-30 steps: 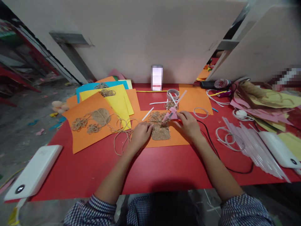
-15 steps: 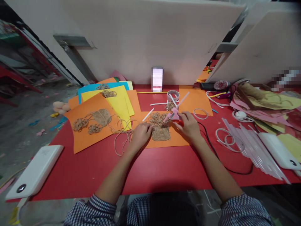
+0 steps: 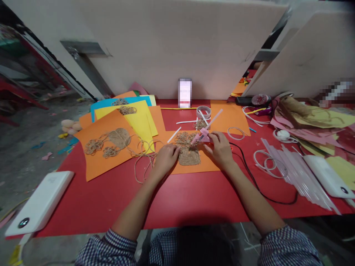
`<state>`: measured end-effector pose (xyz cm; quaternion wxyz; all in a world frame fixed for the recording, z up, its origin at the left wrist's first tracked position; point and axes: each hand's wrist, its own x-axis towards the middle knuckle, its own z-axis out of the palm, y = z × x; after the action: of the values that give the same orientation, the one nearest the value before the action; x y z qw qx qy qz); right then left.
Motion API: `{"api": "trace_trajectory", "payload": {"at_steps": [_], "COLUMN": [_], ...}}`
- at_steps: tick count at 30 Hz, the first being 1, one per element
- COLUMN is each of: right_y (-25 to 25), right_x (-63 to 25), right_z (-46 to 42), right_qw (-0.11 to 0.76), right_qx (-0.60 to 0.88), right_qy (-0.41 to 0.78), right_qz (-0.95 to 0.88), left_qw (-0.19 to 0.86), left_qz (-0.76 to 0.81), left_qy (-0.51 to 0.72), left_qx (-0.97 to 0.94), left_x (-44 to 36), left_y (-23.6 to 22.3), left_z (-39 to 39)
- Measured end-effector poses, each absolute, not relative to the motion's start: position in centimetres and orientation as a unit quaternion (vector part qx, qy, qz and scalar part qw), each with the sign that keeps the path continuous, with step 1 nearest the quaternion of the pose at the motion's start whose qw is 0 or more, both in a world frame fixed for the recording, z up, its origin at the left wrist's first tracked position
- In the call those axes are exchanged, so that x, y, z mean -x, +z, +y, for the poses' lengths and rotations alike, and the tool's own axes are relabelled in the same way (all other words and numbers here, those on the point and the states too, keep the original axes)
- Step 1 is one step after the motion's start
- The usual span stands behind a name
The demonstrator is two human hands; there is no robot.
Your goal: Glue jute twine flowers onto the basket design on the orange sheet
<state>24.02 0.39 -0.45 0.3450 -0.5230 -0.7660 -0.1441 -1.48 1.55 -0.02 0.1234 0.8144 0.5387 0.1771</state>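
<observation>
While the right hand [image 3: 222,150] has its grip wrapped around a pink glue gun [image 3: 203,136], the nozzle's down at the upper part of the twine piece [image 3: 189,158], which lies on an orange sheet [image 3: 209,166] on the red surface [image 3: 180,201]. Left hand's [image 3: 167,157] just beside the piece's left edge, fingers curled; can't tell if that grip's pinching anything. Lit phone [image 3: 185,93] stands beyond the piece, clear sticks [image 3: 301,175] well off to its right.

No lettering is readable; the phone screen [image 3: 185,92] is pixelated.
</observation>
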Motion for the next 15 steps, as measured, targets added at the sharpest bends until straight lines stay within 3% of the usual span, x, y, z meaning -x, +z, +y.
{"api": "trace_trajectory", "payload": {"at_steps": [7,15], "right_y": [-0.57,-0.85], "right_x": [-24.21,-24.36], "right_z": [0.50,0.68], "right_qw": [0.392,0.332], "right_qx": [0.545,0.558], "right_qy": [-0.118,-0.114], "right_qz": [-0.732,-0.752], "left_qw": [0.133,0.124], "left_qz": [0.538,0.543], "left_qy": [0.174,0.166], "left_qx": [-0.814,-0.814], "left_x": [1.53,1.47], "left_y": [0.07,0.10], "left_z": [1.55,1.53]}}
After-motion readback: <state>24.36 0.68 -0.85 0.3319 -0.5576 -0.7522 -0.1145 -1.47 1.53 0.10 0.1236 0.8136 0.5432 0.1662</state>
